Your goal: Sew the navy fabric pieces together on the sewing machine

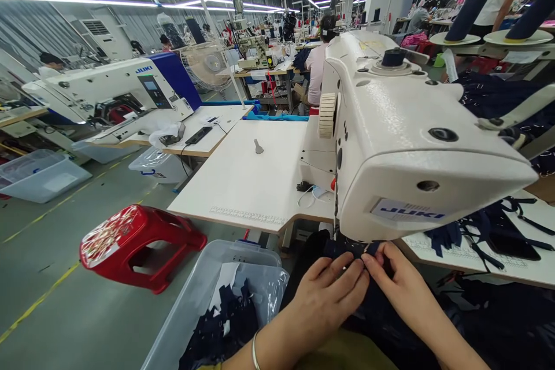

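Note:
Both my hands meet just below the head of a white JUKI sewing machine (403, 144). My left hand (327, 292), a bangle on its wrist, has its fingers pressed together on dark navy fabric (342, 248) under the machine head. My right hand (399, 283) pinches a small navy fabric piece beside the left fingertips. The needle area is hidden behind the machine head. More dark fabric lies across my lap below the hands.
A clear plastic bin (208, 295) with navy fabric pieces stands at my lower left. A red plastic stool (134, 245) sits on the floor. The white table (247, 173) extends left; navy strips (477, 231) lie to the right. Other workers and machines fill the background.

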`<state>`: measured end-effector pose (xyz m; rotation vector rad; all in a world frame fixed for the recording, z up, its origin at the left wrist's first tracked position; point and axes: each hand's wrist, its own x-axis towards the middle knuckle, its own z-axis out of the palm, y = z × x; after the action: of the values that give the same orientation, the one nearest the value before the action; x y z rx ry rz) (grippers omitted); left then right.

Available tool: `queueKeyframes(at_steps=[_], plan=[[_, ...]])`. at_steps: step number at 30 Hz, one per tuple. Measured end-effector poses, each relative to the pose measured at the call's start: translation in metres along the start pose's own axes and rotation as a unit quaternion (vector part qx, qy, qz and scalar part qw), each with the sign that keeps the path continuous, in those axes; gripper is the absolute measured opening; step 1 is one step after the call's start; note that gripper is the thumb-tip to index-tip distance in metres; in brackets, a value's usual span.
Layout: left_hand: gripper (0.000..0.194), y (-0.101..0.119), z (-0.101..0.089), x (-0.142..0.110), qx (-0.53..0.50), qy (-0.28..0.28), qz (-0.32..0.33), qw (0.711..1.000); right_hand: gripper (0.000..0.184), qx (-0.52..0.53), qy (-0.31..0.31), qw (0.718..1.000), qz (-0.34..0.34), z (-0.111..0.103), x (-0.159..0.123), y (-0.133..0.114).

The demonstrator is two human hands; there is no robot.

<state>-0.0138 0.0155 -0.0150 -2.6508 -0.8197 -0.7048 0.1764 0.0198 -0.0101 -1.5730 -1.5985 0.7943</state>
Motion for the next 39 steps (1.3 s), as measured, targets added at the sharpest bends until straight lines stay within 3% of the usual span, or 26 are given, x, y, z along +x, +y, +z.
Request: queueKeyframes(at_steps=[4, 8, 14, 18, 23, 28, 39], plan=[[0.037, -0.001, 0.006, -0.002, 0.005, -0.012, -0.028, 1.000, 0.022, 0.092, -0.008, 0.995, 0.046, -0.004, 0.010, 0.006], [0.039, 0.003, 0.011, -0.001, 0.020, -0.012, -0.045, 0.999, 0.025, 0.069, 0.007, 0.996, 0.053, -0.010, 0.029, 0.009], [0.034, 0.006, 0.012, 0.006, 0.035, 0.016, -0.081, 0.996, 0.022, 0.025, -0.016, 1.000, -0.002, -0.010, 0.049, 0.007], [0.029, 0.005, 0.009, 0.012, 0.025, 0.035, -0.097, 0.994, 0.025, 0.014, 0.024, 0.999, -0.026, -0.004, 0.053, 0.014], [0.032, 0.004, 0.004, 0.016, 0.014, 0.001, -0.109, 0.994, 0.022, -0.048, 0.070, 0.995, -0.057, 0.000, 0.060, 0.022], [0.036, 0.004, 0.004, 0.018, 0.024, -0.006, -0.116, 0.993, 0.018, -0.090, 0.078, 0.990, -0.072, 0.000, 0.067, 0.026], [0.039, 0.006, 0.001, 0.022, 0.003, -0.022, -0.133, 0.991, 0.032, -0.101, 0.124, 0.978, -0.133, 0.009, 0.068, 0.031]])
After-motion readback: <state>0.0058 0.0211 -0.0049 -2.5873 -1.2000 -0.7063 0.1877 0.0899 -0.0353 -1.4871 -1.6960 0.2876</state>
